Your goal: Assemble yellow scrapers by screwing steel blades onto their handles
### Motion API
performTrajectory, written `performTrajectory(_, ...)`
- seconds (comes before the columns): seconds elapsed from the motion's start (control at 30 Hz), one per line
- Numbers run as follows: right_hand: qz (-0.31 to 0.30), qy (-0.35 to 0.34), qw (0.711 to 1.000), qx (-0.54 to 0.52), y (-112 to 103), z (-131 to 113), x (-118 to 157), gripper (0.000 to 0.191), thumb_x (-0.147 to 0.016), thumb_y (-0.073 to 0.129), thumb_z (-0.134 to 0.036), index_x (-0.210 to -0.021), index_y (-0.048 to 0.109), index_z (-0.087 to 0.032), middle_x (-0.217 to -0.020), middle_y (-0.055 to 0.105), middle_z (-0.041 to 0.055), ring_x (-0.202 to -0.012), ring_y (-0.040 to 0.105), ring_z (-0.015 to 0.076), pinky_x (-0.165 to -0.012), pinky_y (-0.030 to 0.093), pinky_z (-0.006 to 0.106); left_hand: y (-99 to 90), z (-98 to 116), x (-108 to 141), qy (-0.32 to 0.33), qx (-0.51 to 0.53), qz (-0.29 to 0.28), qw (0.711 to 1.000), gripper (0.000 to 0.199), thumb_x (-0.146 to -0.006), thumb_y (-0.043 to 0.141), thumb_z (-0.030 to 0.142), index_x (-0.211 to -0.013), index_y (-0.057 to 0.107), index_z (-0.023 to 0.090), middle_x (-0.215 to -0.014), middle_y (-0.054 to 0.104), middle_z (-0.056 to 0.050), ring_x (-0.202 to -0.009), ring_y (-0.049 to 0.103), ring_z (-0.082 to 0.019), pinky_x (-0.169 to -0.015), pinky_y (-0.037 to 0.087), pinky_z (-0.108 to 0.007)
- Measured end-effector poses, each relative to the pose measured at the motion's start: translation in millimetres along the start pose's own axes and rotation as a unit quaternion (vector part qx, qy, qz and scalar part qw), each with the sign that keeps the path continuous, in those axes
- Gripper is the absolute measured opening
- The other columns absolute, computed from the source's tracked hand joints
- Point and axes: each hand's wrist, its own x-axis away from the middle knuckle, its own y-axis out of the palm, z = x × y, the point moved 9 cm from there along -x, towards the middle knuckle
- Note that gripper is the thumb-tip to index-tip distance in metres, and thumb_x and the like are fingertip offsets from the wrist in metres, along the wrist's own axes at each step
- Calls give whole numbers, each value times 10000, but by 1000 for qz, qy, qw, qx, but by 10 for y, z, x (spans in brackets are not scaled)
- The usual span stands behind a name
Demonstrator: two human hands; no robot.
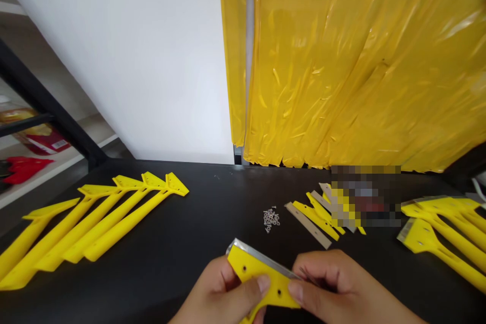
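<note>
A yellow scraper [261, 276] with a grey metal blade [261, 258] along its top edge is held in front of me, tilted down to the right. Its left side is pinched by my left hand [224, 291], the thumb flat on the yellow face. My right hand [337, 286] grips the right end, thumb on the face near a dark hole. A few thin dark slivers, too unclear to name, show by the right fingers. The scraper's lower part is mostly hidden. Beyond it on the black table lies a small pile of screws [271, 218].
Several yellow scraper handles [125, 212] lie in an overlapping row on the left. Loose yellow plates [319, 217] and grey-brown blade strips [308, 225] are right of the screws. Several bladed scrapers [429, 238] lie far right. A yellow plastic sheet [353, 71] hangs behind the table [182, 258].
</note>
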Motion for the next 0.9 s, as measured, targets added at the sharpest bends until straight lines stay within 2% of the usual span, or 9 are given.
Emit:
performTrajectory(0.1,89,-60,983,150,-263,-97,4,472,-1041,472,-558,-741,590,-213,-665,484,-30,-639,468,138,-583,394,250,-48,-19,-32,-3,13,14,1000,542,-743,808,677,-663,639,169,-482,528,46,-376,411,-56,-355,240,-161)
performTrajectory(0.17,161,-154,932,284,-402,-227,50,303,-1071,444,-382,-1085,714,-244,-846,674,19,-785,635,187,-755,521,312,-65,-20,-52,-11,25,13,1000,552,-735,799,682,-599,594,188,-423,480,60,-314,418,-71,-306,236,-172)
performTrajectory(0.23,178,-224,874,392,-391,-266,75,453,-1029,425,-189,-1449,574,-266,-1104,742,76,-998,701,240,-934,553,422,-98,12,-66,-9,27,21,999,561,-741,780,683,-554,554,204,-371,457,58,-277,424,-88,-279,249,-177)
performTrajectory(0.27,171,-238,855,428,-361,-242,63,553,-995,411,-123,-1522,506,-265,-1189,735,97,-1073,702,256,-976,555,465,-123,32,-70,-7,26,31,999,558,-755,764,679,-548,548,207,-352,460,51,-269,421,-91,-275,256,-173)
performTrajectory(0.33,161,-240,831,476,-309,-176,20,640,-948,384,-56,-1550,473,-253,-1284,710,125,-1167,689,280,-1005,564,520,-173,57,-78,-8,19,53,998,544,-797,724,664,-555,553,207,-336,479,33,-266,414,-90,-274,269,-164)
performTrajectory(0.43,173,-234,806,516,-260,-145,-30,632,-933,375,-49,-1529,496,-221,-1322,691,154,-1203,687,309,-999,579,565,-196,53,-101,-14,19,56,998,548,-805,701,676,-557,552,210,-319,475,24,-253,395,-88,-266,283,-161)
performTrajectory(0.63,172,-220,799,532,-228,-145,-81,659,-884,420,-31,-1516,491,-204,-1324,679,172,-1199,684,359,-962,579,614,-214,33,-137,0,25,46,999,550,-826,686,676,-574,551,206,-326,472,27,-255,398,-85,-268,313,-160)
performTrajectory(0.8,164,-195,818,516,-237,-181,-93,341,-976,421,-103,-1235,614,-214,-1098,700,107,-975,718,302,-793,597,503,-205,27,-123,6,13,44,999,527,-855,671,639,-587,559,199,-342,483,25,-260,407,-80,-273,321,-152)
performTrajectory(0.9,161,-181,830,503,-237,-179,-120,219,-991,416,-119,-1052,606,-209,-965,666,70,-852,687,272,-709,537,437,-191,38,-109,10,8,50,999,518,-849,673,633,-592,564,197,-344,481,28,-260,409,-79,-275,322,-151)
